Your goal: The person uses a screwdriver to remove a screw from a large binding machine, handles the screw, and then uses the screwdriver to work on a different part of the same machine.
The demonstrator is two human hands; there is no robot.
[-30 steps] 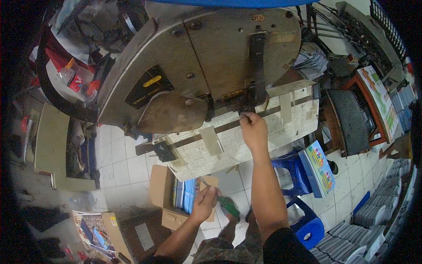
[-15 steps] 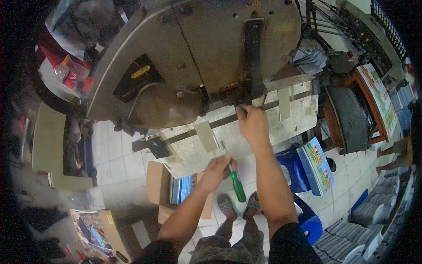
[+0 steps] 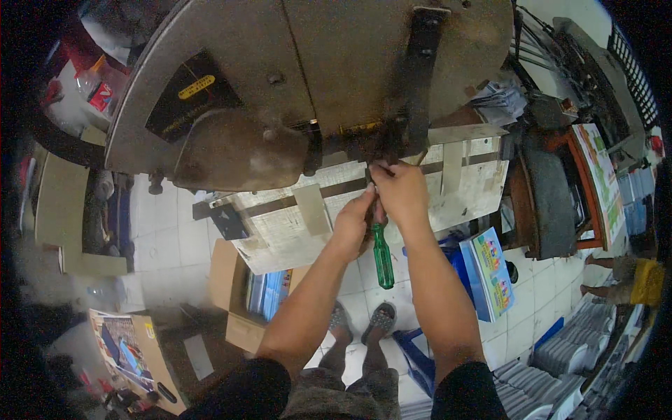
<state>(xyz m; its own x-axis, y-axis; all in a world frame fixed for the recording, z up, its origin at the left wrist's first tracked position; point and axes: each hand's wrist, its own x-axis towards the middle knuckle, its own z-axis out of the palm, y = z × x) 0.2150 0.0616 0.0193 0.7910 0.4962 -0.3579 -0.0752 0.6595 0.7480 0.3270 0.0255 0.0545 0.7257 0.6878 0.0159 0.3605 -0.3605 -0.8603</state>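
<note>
We have our bare left hand (image 3: pixel 351 227) curled around the upper part of a screwdriver with a ribbed, translucent green handle (image 3: pixel 383 262); the handle hangs down between our forearms, below our fingers, and the tool's tip is hidden. Our bare right hand (image 3: pixel 406 192) is just beside the left, its fingers bent together at the lower edge of a large, curved grey metal machine (image 3: pixel 357 63). We cannot tell whether those fingers grip anything, since the spot is dark and partly covered.

Behind both hands, we see a pale, scuffed, tilted board (image 3: pixel 269 241) crossed by a dark strip. Below its left part, an open brown cardboard box (image 3: pixel 245 336) holds upright blue-edged booklets (image 3: pixel 262 294). To our right, a stack of colourful-covered booklets (image 3: pixel 490 273) rests on a blue plastic stool (image 3: pixel 453 262). Our patterned grey sandals (image 3: pixel 381 320) stand on white floor tiles (image 3: pixel 178 241).
</note>
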